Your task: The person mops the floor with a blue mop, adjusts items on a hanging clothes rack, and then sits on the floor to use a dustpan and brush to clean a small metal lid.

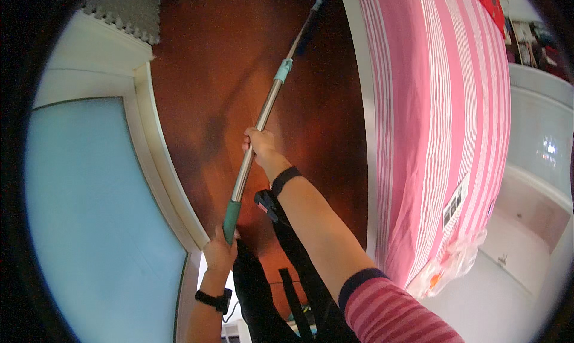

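A telescopic metal pole slants up and away across the picture. It has a green grip at the near end and a pale teal collar partway along. My left hand is closed around the lower end of the green grip. Farther up, my right hand wraps the bare metal. At the far end a dark blue head is hard to make out against the shaded floor near the bed's side, so its exact kind and whether it touches the floor cannot be told.
Reddish-brown wooden floor runs between a bed with a pink and white striped sheet and a pale blue panel in a white frame. A plastic bag and a printed sheet lie on the bed. A grey interlocking mat is at upper left.
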`<state>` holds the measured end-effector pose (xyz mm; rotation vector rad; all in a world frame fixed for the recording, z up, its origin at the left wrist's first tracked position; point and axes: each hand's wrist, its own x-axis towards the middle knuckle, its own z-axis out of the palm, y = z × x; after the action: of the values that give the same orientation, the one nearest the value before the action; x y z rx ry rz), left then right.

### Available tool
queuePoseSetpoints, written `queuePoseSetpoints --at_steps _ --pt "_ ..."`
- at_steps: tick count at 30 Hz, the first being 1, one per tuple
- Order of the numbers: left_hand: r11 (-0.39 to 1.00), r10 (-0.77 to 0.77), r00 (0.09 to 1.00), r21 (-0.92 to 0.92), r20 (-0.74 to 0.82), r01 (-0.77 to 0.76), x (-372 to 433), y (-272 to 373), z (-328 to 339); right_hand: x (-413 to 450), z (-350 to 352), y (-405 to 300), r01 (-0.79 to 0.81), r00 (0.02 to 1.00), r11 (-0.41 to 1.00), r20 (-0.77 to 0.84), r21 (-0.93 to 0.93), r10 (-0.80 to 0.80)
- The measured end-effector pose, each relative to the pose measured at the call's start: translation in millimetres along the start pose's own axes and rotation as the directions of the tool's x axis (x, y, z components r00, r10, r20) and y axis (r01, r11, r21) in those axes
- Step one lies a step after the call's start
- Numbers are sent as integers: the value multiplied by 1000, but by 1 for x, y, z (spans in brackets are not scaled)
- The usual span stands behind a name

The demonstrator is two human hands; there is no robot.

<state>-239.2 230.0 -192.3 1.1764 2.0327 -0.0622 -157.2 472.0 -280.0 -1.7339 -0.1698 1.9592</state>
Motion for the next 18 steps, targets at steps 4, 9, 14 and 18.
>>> queuePoseSetpoints --at_steps 4,9,14,18 --pt "996 73 991 45 109 -78 -27 -42 20 -24 -42 63 15 995 1000 -99 -7 -16" --pt "934 213 946 233 244 -271 -46 -123 61 -63 -107 151 135 954 986 -281 97 -103" --pt "880 347 817 142 459 -454 -45 -105 117 -62 -234 218 31 847 953 -514 301 135" --pt "836 406 734 103 544 -539 -41 -85 168 -70 -315 243 -40 757 969 -626 242 188"
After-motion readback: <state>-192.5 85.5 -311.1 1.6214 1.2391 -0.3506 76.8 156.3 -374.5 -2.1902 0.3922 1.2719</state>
